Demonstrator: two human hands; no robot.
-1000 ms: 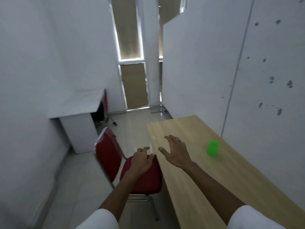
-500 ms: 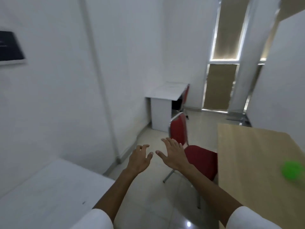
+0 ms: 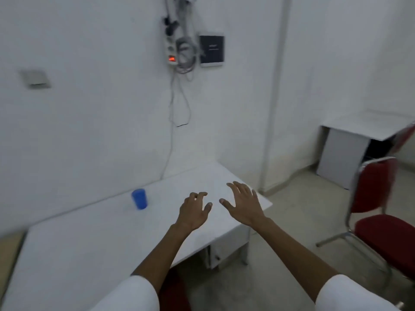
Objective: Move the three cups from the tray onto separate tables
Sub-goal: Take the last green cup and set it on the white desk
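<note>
So both my hands are out in front of me over the white bench and neither one is holding anything. My left hand is palm down with the fingers a bit curled, thumb sticking out toward the right. My right hand is flatter, fingers spread wide, hovering near the far right corner of the bench. The two hands are close together but not touching, thumbs pointing at each other. White sleeves show at the bottom of the view on both arms.

The blue cup is standing upright on the bench, off to the left of my left hand and well apart from it, near the wall side of the top. It's the only cup I can see from here, and I can't spot a tray anywhere in view.

On the wall behind there's a power strip with a glowing red switch and a tangle of cables hanging off it, plus a dark panel right beside that. Over on the right there's a red chair with a metal frame standing on the floor, and behind it a second white bench against the wall. Everything's a bit blurry, so finer details are hard to make out.
</note>
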